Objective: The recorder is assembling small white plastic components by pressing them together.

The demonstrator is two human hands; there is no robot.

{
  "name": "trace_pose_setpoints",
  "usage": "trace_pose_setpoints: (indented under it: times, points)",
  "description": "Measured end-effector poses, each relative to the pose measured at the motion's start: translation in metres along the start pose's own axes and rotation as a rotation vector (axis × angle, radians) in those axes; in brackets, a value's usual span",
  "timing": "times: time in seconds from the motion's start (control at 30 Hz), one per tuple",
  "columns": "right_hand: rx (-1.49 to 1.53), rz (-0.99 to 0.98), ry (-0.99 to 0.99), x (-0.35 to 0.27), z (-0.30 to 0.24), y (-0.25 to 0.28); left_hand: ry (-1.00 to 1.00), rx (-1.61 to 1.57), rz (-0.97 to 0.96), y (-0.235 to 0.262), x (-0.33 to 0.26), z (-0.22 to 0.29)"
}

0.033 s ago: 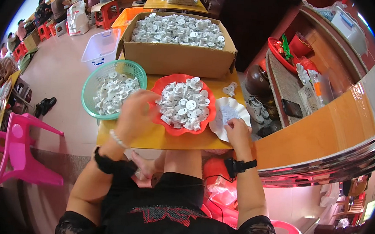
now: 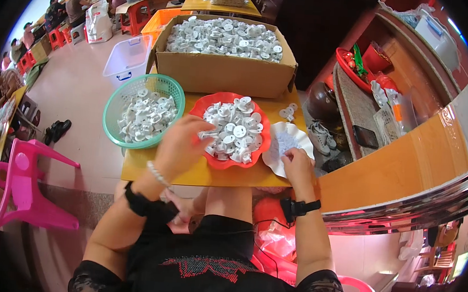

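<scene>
A light touch suits the left hand [image 2: 179, 148], grip too blurred to tell, scalloped red plastic bowl [image 2: 267, 135] beneath; right hand [image 2: 300, 171] looks pinched, contents hidden, fluted white dish [image 2: 303, 138] below.

Between eight and nine o'clock stands a magenta plastic stool [image 2: 31, 180]; at nine, dark shoes [image 2: 57, 131] lie on the floor. Toward ten sits a clear storage bin [image 2: 123, 65], with a white sack [image 2: 98, 23] beyond it. At two, a red tray [image 2: 346, 73] rests on a granite ledge [image 2: 348, 108] near a brown glazed jar [image 2: 322, 99]. Around three are a dark smartphone [image 2: 365, 137], on that ledge, and pale sneakers [image 2: 320, 137].
</scene>
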State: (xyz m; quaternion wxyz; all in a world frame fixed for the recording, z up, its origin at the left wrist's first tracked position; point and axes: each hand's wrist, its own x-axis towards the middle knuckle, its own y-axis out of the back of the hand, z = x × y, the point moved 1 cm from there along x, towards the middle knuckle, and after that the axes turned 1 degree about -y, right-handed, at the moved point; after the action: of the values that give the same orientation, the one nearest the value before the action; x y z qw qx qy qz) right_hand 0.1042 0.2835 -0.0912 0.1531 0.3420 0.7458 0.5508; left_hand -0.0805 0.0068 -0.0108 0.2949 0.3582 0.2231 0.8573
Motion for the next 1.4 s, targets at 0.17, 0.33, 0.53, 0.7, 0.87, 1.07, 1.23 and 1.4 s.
trace_pose_setpoints:
  times: [0.17, 0.33, 0.53, 0.7, 0.87, 1.07, 1.23, 1.4]
  points:
    - [0.104, 0.077, -0.01, 0.004, 0.014, -0.004, -0.103, 0.104, -0.075, -0.062, 0.016, 0.019]
    - [0.31, 0.062, -0.117, 0.0, 0.008, 0.012, -0.155, 0.365, -0.14, -0.088, 0.025, 0.022]
    - [0.414, 0.081, -0.116, -0.001, 0.007, 0.014, -0.067, 0.192, -0.018, -0.079, 0.028, 0.009]
    - [0.287, 0.131, -0.068, 0.001, 0.014, 0.009, 0.435, -0.582, -0.052, -0.049, 0.02, 0.006]
    - [0.528, 0.159, -0.099, -0.01, -0.004, 0.026, 0.681, -1.63, -0.206, -0.01, -0.01, 0.033]
    - [1.145, 0.011, -0.009, -0.054, -0.099, 0.097, 0.575, -1.938, -0.31, -0.002, -0.036, 0.049]
    - [1.306, -0.089, 0.193, -0.09, -0.152, 0.126, 0.51, -1.983, -0.37, -0.004, -0.047, 0.059]
    - [1.147, -0.053, 0.372, -0.103, -0.173, 0.123, 0.485, -1.856, -0.329, -0.002, -0.052, 0.065]
